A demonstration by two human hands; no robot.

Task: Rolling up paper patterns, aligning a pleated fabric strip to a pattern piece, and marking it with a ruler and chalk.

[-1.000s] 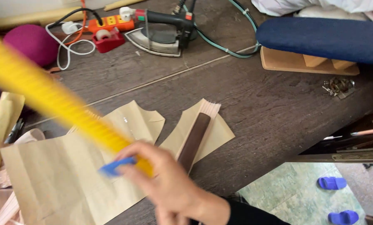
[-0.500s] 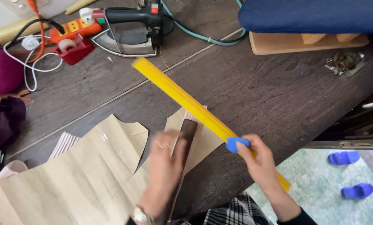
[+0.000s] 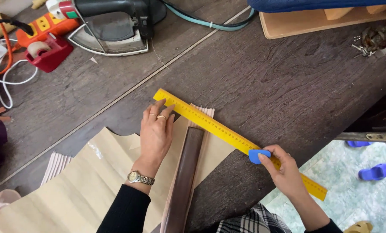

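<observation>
Dark wooden worktop. Left hand (image 3: 156, 133) flat, fingertips pinning yellow ruler (image 3: 227, 133) across striped fabric (image 3: 203, 113) near the front edge; right hand (image 3: 283, 170) pinches blue chalk (image 3: 257, 155) against it. Light pressure could let the ruler pivot, skewing any line.

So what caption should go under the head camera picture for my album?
Left hand presses a yellow ruler onto brown pattern paper; right hand holds blue chalk.
</observation>
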